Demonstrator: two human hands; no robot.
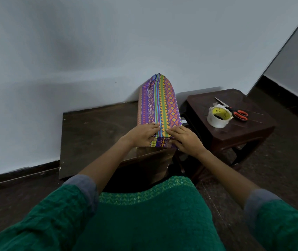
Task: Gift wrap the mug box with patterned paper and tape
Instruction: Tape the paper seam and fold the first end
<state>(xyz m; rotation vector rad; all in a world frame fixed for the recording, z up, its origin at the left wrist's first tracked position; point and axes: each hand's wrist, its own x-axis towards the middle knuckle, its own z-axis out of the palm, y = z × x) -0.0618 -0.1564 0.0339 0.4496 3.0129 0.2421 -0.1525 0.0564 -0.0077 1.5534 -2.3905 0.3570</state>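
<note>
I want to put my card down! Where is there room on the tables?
The dark table is bare left of the wrapped box, out to the wall. The small side table is crowded: tape roll and scissors fill its middle, leaving only its near edge.

Wrapped box [160, 105] lies lengthwise on dark table [90, 134]. Left hand [142, 134] and right hand [185, 139] press flat on near-end paper fold. Tape roll [218, 117] and scissors [235, 110] on side stool [238, 131], touching.
</note>
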